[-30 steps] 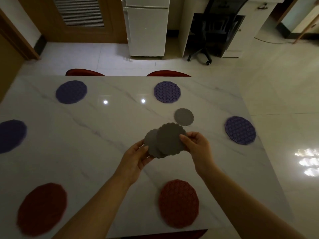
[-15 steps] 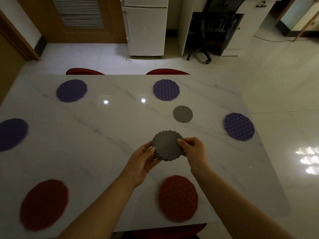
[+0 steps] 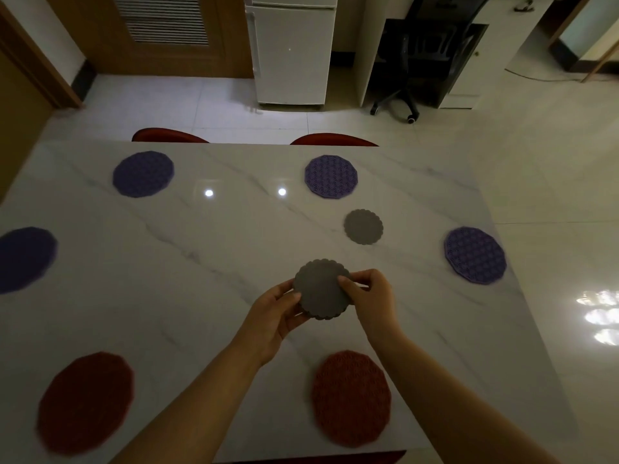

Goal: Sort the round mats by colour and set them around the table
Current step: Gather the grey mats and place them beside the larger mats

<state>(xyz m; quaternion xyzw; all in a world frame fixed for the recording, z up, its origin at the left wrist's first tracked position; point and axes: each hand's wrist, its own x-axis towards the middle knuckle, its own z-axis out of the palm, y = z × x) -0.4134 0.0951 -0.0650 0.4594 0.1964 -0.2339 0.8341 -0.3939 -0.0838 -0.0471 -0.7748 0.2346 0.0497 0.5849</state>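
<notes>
Holding a small stack of grey mats (image 3: pixel 322 289) with scalloped edges above the middle of the white marble worktop (image 3: pixel 201 269), the person's two bare hands meet in the head view: the left hand (image 3: pixel 273 316) supports the stack from the left side and underneath, its fingers closed against the edge, while the right hand (image 3: pixel 373 298) pinches the right edge, thumb on top and fingers curled behind. How many mats are in the stack cannot be told, only that more than one edge shows at the bottom. A single grey mat (image 3: pixel 363 226) lies flat on the worktop beyond the hands, apart from them and a little to the right. Four purple mats sit around the outer part of the worktop: one at the far left (image 3: pixel 143 174), one at the far right (image 3: pixel 331 176) just beyond the single grey mat, one at the right edge (image 3: pixel 475 255), and one at the left edge (image 3: pixel 25 259), partly cut off by the frame. Two red mats lie near the person: one at the near left (image 3: pixel 85 401) and one at the near right (image 3: pixel 351 398), between the two forearms. At the far side of the worktop the tops of two red chairs (image 3: pixel 169 135) show, and past them stand a white fridge (image 3: pixel 291 51) and a black office chair (image 3: pixel 418 55) on the pale tiled floor
</notes>
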